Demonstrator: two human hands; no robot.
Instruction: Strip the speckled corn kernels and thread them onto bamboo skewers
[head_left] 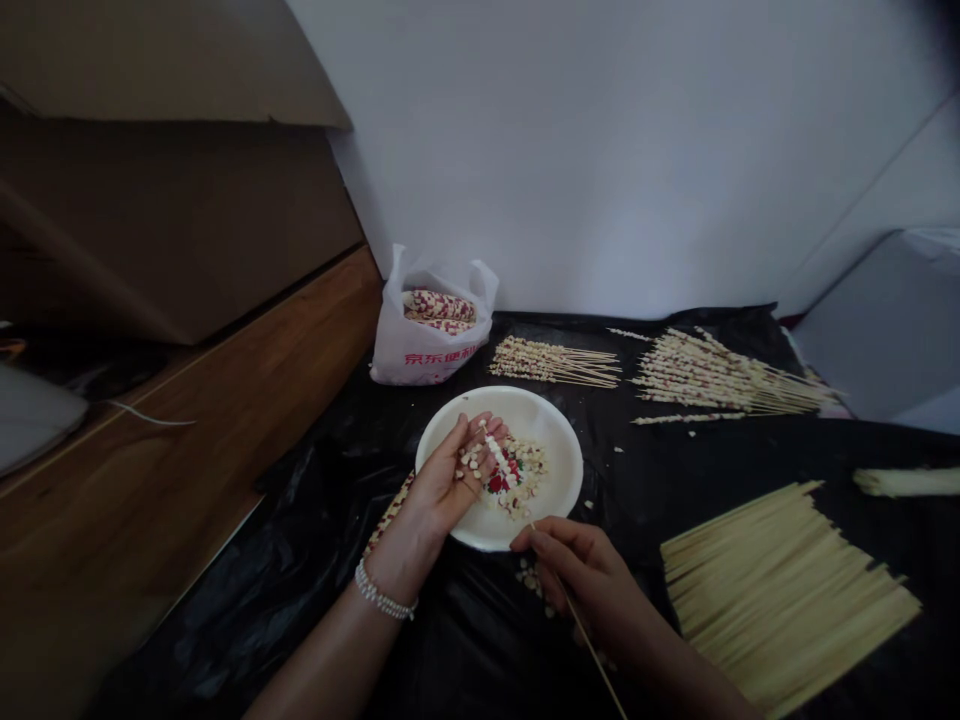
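Over a white bowl (564,490) my left hand (448,480) is cupped palm up, with several loose corn kernels (469,461) lying in it. My right hand (581,570) is closed on a thin wooden skewer (592,650) at the bowl's near right rim. The skewer's upper end carries a row of pale kernels (497,452) and reaches over my left palm. More loose kernels (534,465) lie in the bowl, around a red printed pattern.
Behind the bowl stands a plastic bag (420,345) of speckled corn cobs. Threaded skewers lie in a small pile (551,362) and a larger pile (705,370). Bare sticks (780,590) lie at right on black plastic sheeting (637,460). A cardboard box (172,200) is at left.
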